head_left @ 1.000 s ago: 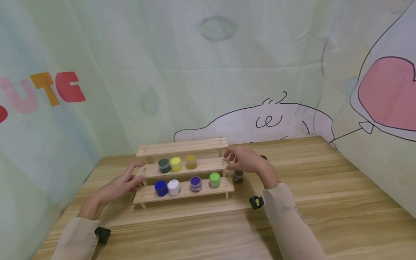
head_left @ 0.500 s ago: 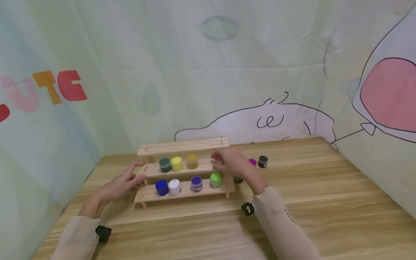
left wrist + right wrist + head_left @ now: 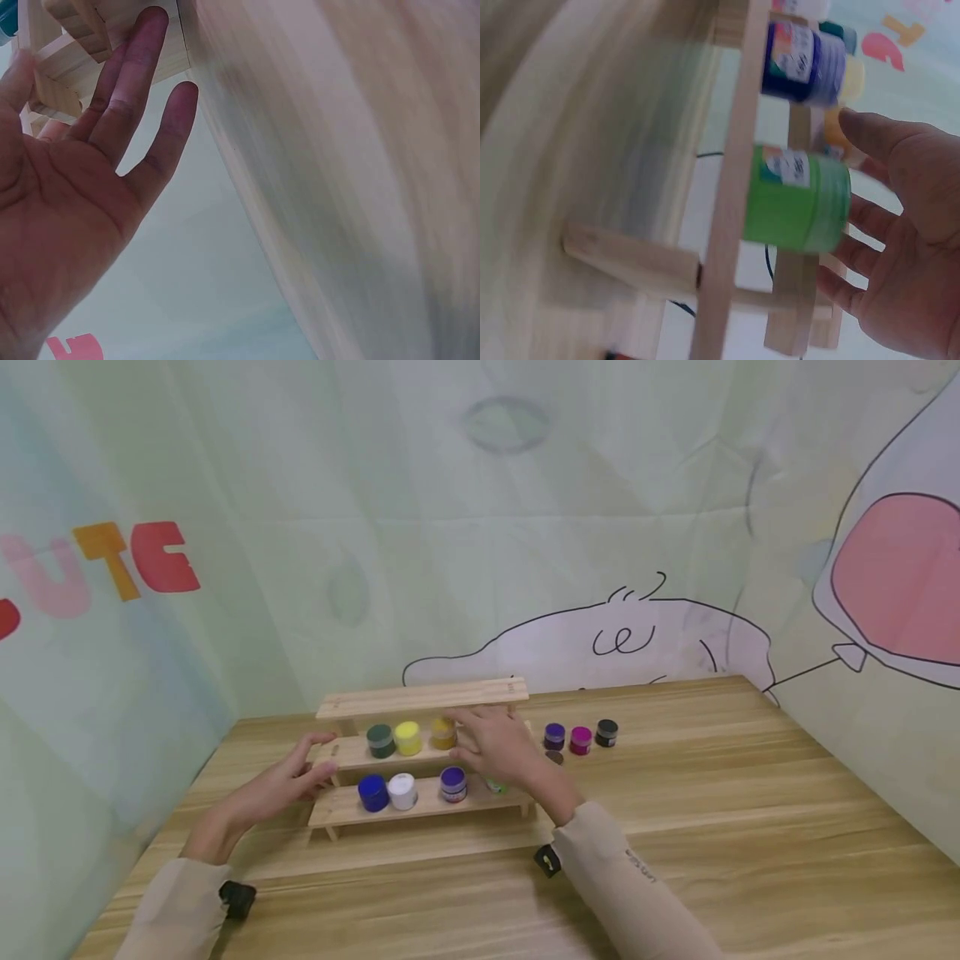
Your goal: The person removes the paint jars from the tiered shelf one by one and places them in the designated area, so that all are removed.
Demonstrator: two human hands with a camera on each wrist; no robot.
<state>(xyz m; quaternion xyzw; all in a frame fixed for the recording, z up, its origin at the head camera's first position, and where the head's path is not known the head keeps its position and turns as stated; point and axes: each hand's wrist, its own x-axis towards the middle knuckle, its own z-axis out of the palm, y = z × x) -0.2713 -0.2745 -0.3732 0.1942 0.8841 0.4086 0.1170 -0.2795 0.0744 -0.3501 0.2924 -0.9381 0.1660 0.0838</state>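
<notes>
A three-tier wooden rack (image 3: 420,697) bears small paint jars. My left hand (image 3: 281,789) is at the rack's left end, its thumb and fingers about the middle shelf's end; the left wrist view shows mostly straight fingers (image 3: 139,71). Whether they press the wood I cannot tell. Over the middle shelf, my right hand (image 3: 498,743) has its thumb and fingertips beside the ochre paint jar (image 3: 442,735); no firm hold shows. Left of that jar are a yellow jar (image 3: 408,738) and a dark green jar (image 3: 380,741). The light green jar (image 3: 795,199) sits below my right hand, partly hidden in the head view.
On the front shelf stand blue (image 3: 372,793), white (image 3: 402,792) and purple (image 3: 453,784) jars. Right of the rack, a purple jar (image 3: 554,736), a magenta jar (image 3: 581,740), a black jar (image 3: 607,732) and a half-hidden dark jar (image 3: 554,757) stand on the wooden table (image 3: 720,793).
My right hand has moved left along the middle shelf from its right end to the ochre jar, uncovering the jars right of the rack. My left hand has stayed in place.
</notes>
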